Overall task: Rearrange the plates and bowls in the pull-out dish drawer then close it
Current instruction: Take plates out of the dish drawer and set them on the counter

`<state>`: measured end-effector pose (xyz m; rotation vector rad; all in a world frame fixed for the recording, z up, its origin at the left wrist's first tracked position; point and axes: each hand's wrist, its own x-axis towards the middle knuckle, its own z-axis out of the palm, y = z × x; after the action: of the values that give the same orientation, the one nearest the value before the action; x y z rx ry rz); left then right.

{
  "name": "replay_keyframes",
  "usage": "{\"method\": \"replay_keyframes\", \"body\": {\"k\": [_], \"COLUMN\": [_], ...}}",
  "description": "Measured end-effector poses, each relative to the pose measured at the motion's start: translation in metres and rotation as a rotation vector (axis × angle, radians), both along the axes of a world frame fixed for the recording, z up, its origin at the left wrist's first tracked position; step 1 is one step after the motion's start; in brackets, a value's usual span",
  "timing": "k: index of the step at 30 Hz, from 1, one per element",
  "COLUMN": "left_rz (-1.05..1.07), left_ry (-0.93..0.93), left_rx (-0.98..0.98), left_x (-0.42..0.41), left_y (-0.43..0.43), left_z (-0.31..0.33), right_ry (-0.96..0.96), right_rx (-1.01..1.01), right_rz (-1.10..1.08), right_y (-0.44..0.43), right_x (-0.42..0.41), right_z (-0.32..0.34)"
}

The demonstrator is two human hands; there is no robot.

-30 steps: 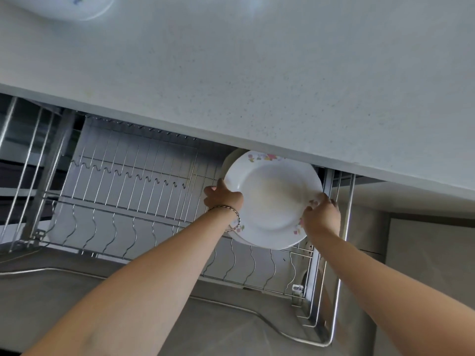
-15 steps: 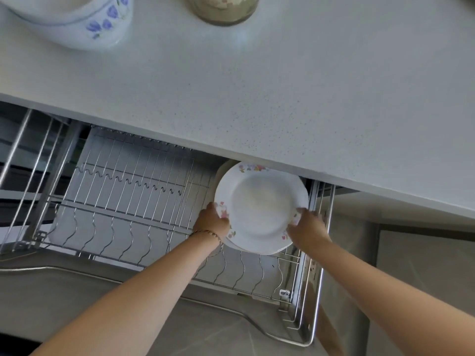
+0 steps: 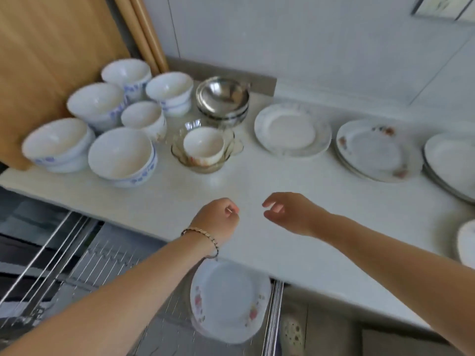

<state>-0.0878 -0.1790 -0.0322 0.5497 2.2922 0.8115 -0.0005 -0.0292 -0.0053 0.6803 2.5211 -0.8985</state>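
On my far left the wire dish drawer [image 3: 84,255] is pulled out under the white countertop [image 3: 257,242], its slotted rack mostly bare. Above it on the counter sits a cluster of white bowls with blue print [image 3: 122,156], some nested, I'd guess so they keep compact while waiting their turn. Next come a small white bowl in a glass dish [image 3: 205,150] and the stacked steel bowls [image 3: 222,98] behind.

My left hand [image 3: 218,219] hovers over the counter edge, fingers loosely curled, holding nothing. Below it a floral plate [image 3: 228,301] stands on edge at the right end of the rack, close to the drawer's side rail, leaning in its slot so it drains and takes little room. My right hand [image 3: 288,214] is beside the left, half open with fingers relaxed, empty too.

Further right lie a plain-rimmed plate [image 3: 291,129], a stack of flowered plates [image 3: 375,150] and more plates [image 3: 455,163] at the frame edge, laid flat and sorted by pattern. I judge the next pick is from those stacks; the drawer cannot close yet.
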Motion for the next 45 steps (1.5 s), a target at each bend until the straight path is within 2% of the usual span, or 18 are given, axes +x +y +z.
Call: {"method": "replay_keyframes", "body": {"k": [8,13,16,18,24,30,33,40,45], "left_rz": [0.395,0.490,0.787,0.887,1.068,1.064,0.993,0.793,0.728], "left_ry": [-0.252,-0.220,-0.460,-0.563,-0.546,-0.565,-0.564,-0.386,-0.336], "left_rx": [0.086,0.037,0.232,0.300,0.454,0.442,0.439,0.359,0.240], "left_x": [-0.039,-0.056,-0.068,-0.074,-0.082,-0.072,-0.057,0.003,0.054], "left_y": [0.145,0.208,0.233,0.245,0.266,0.252,0.228,0.125,0.026], "left_z": [-0.009,-0.041,-0.049,-0.050,-0.066,-0.061,-0.054,-0.021,-0.003], "right_ry": [0.100,0.085,0.090,0.056,0.110,0.276,0.357,0.415,0.417], "right_rx": [0.200,0.358,0.313,0.253,0.143,0.022,-0.026,-0.343,-0.428], "right_rz": [-0.113,-0.152,-0.185,-0.228,-0.405,-0.565,-0.565,-0.510,-0.456], "right_y": [0.172,0.245,0.273,0.286,0.303,0.292,0.271,0.187,0.099], "right_x": [-0.055,-0.085,-0.110,-0.124,-0.136,-0.122,-0.091,0.006,0.049], "right_z": [-0.018,-0.037,-0.047,-0.057,-0.080,-0.085,-0.076,-0.048,-0.033]}}
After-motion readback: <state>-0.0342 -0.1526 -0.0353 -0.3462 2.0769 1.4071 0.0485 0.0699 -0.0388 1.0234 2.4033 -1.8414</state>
